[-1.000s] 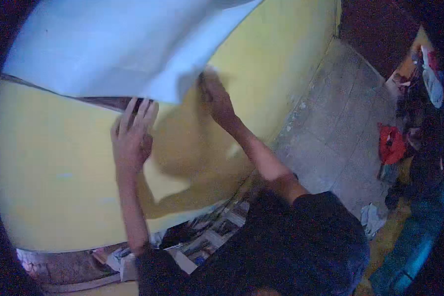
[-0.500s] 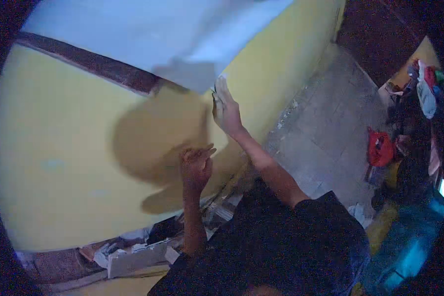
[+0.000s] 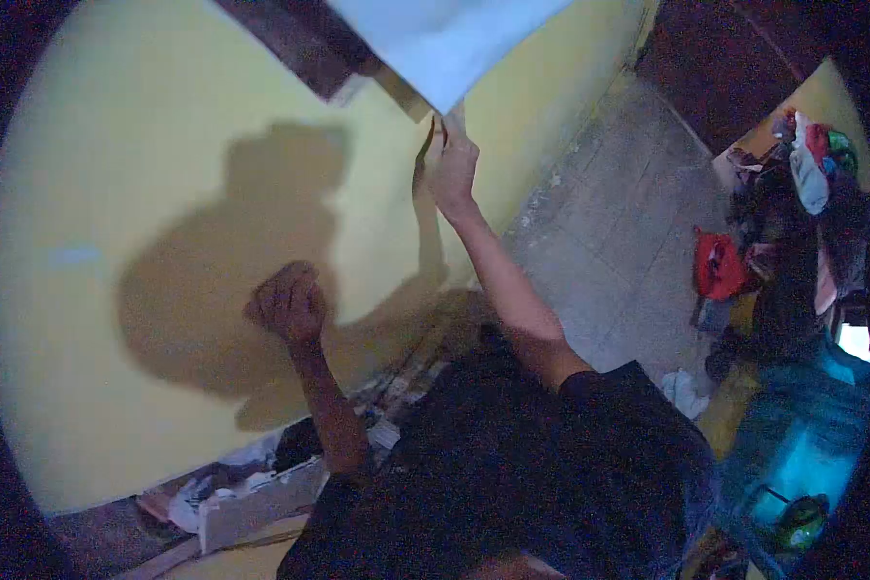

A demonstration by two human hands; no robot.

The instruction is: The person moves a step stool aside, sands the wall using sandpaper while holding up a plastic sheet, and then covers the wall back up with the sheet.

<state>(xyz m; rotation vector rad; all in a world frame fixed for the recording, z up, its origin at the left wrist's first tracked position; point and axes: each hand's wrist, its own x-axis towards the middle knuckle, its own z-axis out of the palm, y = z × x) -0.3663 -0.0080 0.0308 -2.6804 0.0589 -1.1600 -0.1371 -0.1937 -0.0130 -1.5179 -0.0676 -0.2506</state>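
Note:
My right hand (image 3: pixel 454 169) is raised against the yellow wall (image 3: pixel 87 348), its fingers closed on the lower corner of a white sheet (image 3: pixel 445 58). The sheet hangs down from the top of the view; its upper part is cut off. Lower and to the left, my left hand (image 3: pixel 290 304) is curled into a loose fist in front of the wall, apart from the sheet. Nothing shows in its fingers. A dark strip (image 3: pixel 295 43) with a brownish end runs along the wall beside the sheet.
Right of the wall lies a grey tiled floor (image 3: pixel 599 222). A red bag (image 3: pixel 720 266) and a pile of clothes (image 3: pixel 812 164) are farther right, with a shiny teal object (image 3: pixel 812 445) below. White and dark items (image 3: pixel 198 503) lie along the wall's base.
The sheet's corner now points down into my right hand, whose fingers have closed on it. My left hand has moved left and curled tighter. The view has shifted slightly.

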